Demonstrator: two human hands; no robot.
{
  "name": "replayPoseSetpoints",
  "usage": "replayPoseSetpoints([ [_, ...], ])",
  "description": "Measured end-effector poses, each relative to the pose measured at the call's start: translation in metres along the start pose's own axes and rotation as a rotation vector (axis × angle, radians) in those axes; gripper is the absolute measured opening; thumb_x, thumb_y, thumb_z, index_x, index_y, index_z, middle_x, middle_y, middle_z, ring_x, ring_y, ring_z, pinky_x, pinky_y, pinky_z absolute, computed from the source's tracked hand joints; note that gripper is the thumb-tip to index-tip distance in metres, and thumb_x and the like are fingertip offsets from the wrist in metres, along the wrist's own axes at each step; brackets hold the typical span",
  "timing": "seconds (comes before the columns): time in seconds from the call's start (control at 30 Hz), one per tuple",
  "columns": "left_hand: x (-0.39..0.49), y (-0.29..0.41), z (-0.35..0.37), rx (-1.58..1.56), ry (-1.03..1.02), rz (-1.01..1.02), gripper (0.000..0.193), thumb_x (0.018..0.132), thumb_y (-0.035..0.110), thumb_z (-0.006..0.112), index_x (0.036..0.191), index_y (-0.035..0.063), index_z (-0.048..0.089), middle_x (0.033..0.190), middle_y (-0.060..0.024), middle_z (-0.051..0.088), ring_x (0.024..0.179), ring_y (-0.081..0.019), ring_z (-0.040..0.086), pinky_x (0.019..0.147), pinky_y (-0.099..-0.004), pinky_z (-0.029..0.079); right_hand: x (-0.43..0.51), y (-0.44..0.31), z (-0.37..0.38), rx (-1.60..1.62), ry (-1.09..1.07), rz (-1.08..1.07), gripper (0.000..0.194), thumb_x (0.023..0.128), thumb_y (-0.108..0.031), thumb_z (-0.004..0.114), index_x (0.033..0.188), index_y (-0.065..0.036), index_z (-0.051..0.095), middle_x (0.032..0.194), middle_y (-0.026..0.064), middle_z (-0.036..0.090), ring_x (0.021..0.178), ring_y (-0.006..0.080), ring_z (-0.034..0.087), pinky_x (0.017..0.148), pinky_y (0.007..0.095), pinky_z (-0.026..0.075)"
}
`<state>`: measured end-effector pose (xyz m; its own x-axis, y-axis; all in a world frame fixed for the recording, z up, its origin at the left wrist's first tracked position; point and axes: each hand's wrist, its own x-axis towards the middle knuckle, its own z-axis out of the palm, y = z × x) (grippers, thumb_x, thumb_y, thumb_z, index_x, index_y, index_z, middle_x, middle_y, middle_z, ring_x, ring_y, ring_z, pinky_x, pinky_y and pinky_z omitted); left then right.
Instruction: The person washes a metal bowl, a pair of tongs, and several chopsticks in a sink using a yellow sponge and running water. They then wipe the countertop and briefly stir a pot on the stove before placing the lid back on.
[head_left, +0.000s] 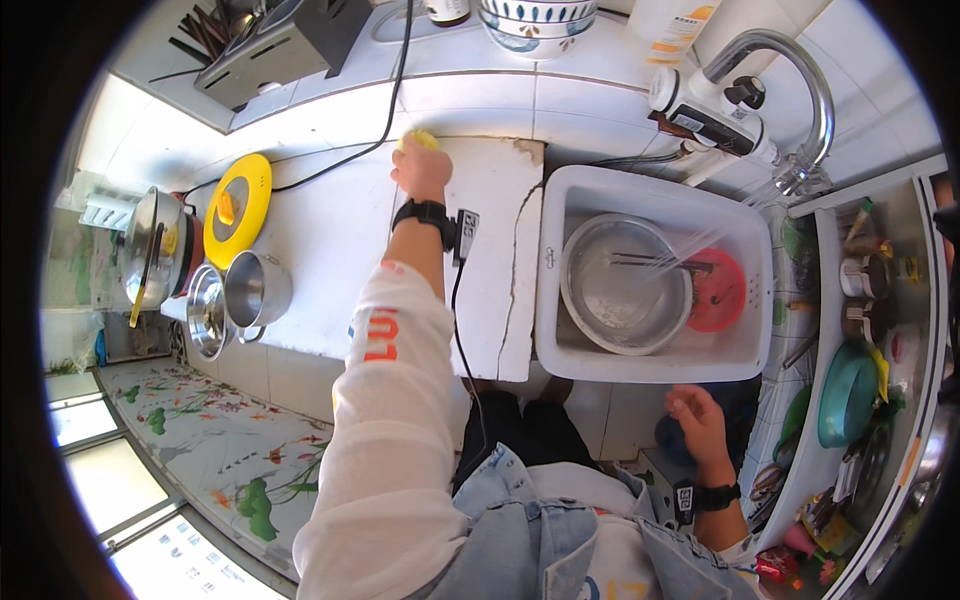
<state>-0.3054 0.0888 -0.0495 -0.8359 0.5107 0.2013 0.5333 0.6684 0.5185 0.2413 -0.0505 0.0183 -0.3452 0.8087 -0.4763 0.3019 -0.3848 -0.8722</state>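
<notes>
My left hand (422, 171) reaches to the back edge of the white countertop (330, 247) and is closed on a yellow sponge or cloth (421, 139), mostly hidden by the fingers. Just outside the front edge of the white sink (652, 371), my right hand (699, 424) hangs with bent, parted fingers and holds nothing. Inside the sink stands a round metal basin (626, 300) with water in it. Dark chopsticks (660, 261) lie across its rim towards a red plastic strainer (727, 289). Water sprays from the chrome faucet (825, 112) into the sink.
On the counter's left are a yellow-rimmed lid (259, 187), a metal pot (262, 289), a steel bowl (208, 319) and a lidded wok (150, 247). A black cable (397, 82) crosses the back. Stacked bowls (536, 34) stand on the ledge. Crowded shelves (825, 247) flank the right.
</notes>
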Motion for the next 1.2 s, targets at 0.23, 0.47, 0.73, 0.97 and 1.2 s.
replayPoseSetpoints([
  [0.23,-0.129,0.089,0.048,-0.398,-0.272,0.696,0.041,0.072,-0.001,0.05,0.11,0.0056,0.061,0.11,-0.0167,0.062,0.101,-0.0336,0.057,0.088,-0.0462,0.041,-0.012,0.003,-0.004,-0.032,-0.014,0.002,0.024,0.091,-0.006,0.061,0.114,0.001,0.058,0.101,0.0062,0.065,0.092,0.0125,0.061,0.083,0.0263,0.049],
  [0.47,-0.069,-0.001,-0.017,-0.397,0.179,0.502,0.031,0.074,-0.004,0.05,0.102,0.0035,0.061,0.092,-0.0154,0.064,0.083,-0.0382,0.06,0.068,-0.047,0.047,0.004,0.008,-0.013,-0.134,-0.047,-0.095,0.026,0.089,-0.008,0.063,0.113,0.001,0.059,0.098,0.0072,0.066,0.091,0.0122,0.061,0.081,0.025,0.048],
  [0.73,-0.152,0.042,0.022,0.215,-0.347,0.723,0.03,0.072,0.001,0.052,0.1,0.0035,0.062,0.092,-0.0161,0.065,0.082,-0.0344,0.06,0.077,-0.044,0.043,0.007,-0.001,0.005,0.02,-0.172,-0.062,0.025,0.091,-0.006,0.059,0.115,0.002,0.057,0.104,0.008,0.064,0.094,0.0147,0.061,0.083,0.0278,0.05],
  [0.97,-0.159,-0.01,-0.089,-0.361,0.062,0.572,0.044,0.077,-0.005,0.051,0.118,0.0066,0.061,0.123,-0.0169,0.057,0.102,-0.0376,0.05,0.093,-0.0432,0.043,0.039,-0.079,0.063,0.03,-0.342,-0.243,0.028,0.094,-0.008,0.055,0.121,0.001,0.052,0.11,0.0078,0.062,0.097,0.016,0.06,0.084,0.0287,0.048],
  [1.2,-0.185,-0.157,-0.169,-0.165,-0.187,0.614,0.045,0.076,0.0,0.053,0.118,0.0119,0.063,0.126,-0.0095,0.056,0.099,-0.031,0.053,0.088,-0.0374,0.048,0.028,-0.133,0.223,0.034,-0.711,-0.243,0.029,0.096,-0.014,0.055,0.123,-0.003,0.054,0.107,0.0083,0.063,0.088,0.0152,0.06,0.08,0.0281,0.048],
])
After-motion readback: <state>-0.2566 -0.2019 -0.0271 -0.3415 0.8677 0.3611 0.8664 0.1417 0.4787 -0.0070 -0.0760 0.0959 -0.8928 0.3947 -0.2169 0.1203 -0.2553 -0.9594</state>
